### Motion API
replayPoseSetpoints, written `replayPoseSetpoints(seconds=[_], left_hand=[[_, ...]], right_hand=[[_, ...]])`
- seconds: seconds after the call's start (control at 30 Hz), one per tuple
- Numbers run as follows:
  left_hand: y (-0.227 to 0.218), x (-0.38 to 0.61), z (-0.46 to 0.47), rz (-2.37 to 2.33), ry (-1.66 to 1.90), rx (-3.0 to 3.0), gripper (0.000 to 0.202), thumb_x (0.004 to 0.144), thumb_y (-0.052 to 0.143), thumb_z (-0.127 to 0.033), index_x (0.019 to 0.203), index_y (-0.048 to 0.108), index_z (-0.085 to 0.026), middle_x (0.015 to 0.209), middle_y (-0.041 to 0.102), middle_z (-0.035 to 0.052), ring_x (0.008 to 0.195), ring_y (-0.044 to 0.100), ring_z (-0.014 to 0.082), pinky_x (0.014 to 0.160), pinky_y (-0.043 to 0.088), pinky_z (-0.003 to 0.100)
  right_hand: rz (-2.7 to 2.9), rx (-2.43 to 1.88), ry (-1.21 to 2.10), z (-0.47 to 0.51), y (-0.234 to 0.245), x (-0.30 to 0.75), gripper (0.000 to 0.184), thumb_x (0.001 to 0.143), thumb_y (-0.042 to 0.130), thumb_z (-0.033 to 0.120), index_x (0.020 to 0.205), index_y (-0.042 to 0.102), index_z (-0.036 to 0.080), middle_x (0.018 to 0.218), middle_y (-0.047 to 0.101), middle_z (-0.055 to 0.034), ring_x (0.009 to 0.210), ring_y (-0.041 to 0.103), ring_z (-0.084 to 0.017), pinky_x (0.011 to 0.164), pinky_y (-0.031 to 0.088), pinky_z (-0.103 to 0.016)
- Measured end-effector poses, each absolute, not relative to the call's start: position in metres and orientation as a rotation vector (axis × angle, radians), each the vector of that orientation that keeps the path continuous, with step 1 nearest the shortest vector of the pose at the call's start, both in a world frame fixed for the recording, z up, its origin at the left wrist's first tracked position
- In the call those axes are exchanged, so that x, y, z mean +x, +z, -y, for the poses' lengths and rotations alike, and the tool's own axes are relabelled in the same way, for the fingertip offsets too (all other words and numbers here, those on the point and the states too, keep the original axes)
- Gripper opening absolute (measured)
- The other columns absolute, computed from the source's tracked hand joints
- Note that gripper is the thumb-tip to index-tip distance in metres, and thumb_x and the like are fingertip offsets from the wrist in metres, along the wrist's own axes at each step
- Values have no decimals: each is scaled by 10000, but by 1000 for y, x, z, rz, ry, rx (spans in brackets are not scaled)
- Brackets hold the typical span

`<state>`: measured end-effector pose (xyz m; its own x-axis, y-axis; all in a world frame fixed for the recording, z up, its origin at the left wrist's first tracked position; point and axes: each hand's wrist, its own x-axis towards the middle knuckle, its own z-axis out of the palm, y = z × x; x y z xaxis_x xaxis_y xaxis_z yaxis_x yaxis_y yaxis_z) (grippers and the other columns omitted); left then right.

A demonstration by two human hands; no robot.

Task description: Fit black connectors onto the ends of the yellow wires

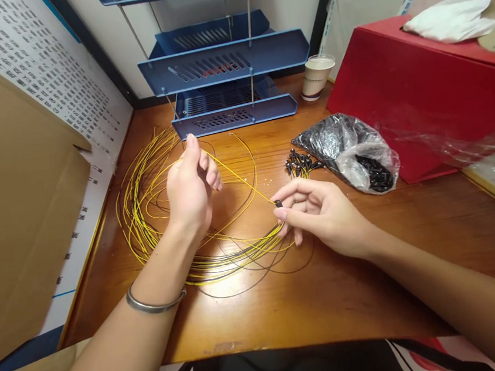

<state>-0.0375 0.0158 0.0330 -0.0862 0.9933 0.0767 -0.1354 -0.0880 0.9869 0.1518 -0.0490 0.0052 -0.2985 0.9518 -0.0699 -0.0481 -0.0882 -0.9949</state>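
My right hand (316, 213) pinches a small black connector-like piece (278, 204) between thumb and fingertips. A thin yellow wire (238, 176) runs taut from that piece up and left to my left hand (191, 185). The left hand is closed around the wire, its fingers curled and thumb pointing up; the exact grip is partly hidden. Beneath both hands lies a loose coil of yellow and black wires (138, 220) on the wooden table. Just beyond the right hand is a bunch of black-tipped wire ends (300, 162).
A clear plastic bag of small black parts (345, 151) lies behind my right hand. Farther back stand a blue tiered tray rack (228, 63), a paper cup (317, 78) and a red tissue box (424, 96). Brown cardboard (19, 203) rises along the left side.
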Motion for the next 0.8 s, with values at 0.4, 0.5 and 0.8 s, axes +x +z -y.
replayPoseSetpoints(seconds=[0.4,0.5,0.8], left_hand=[[36,-42,3,-860,20,1682,427,901,582,-590,806,557,-175,705,547,-17,574,447,91,519,347,219],[35,-48,0,-883,-145,1669,474,913,534,-623,758,528,-175,647,503,-22,532,415,91,489,334,227],[35,-55,-3,-896,-159,1684,410,900,581,-551,724,510,-188,617,506,-17,503,418,95,457,321,214]], right_hand=[[1219,-1096,1347,41,4,159,347,771,821,380,960,639,152,717,647,-3,549,658,-129,467,598,-228],[1164,-1066,1398,40,2,159,375,754,838,386,979,638,163,728,640,-8,659,697,-172,481,610,-245],[1049,-1043,1263,31,11,171,194,776,799,262,904,673,189,699,653,-18,550,623,-130,369,427,-194]])
